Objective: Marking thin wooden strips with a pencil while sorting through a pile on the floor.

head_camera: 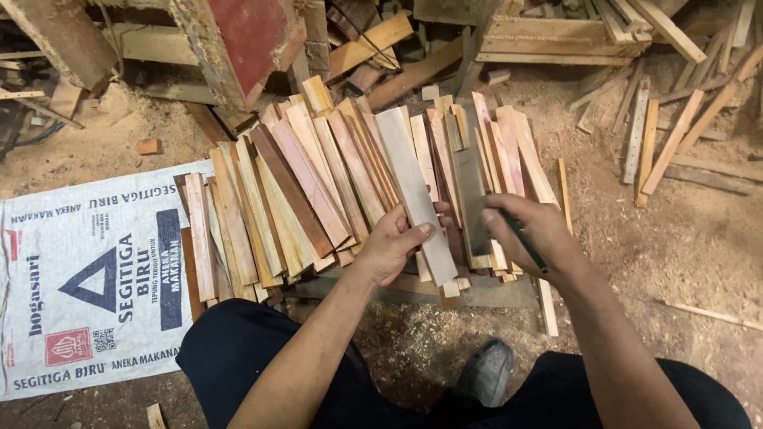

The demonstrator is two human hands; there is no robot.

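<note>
Pale slat (413,191) gripped by left hand (393,246); right hand (532,230) clasps grey slat (473,202), pencil mostly hidden.

A white printed sack (87,278) is spread flat on the sawdust floor (683,238), left of the slat pile. Loose offcuts (660,135) are scattered at the right. A red-painted wooden frame (242,44) is seen up top, with planks (556,36) stacked beside it.

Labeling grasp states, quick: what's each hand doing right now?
Left hand: closed on a pale wood slat.
Right hand: closed on a grey flat strip, a dark pencil-like stick along the fingers.
</note>
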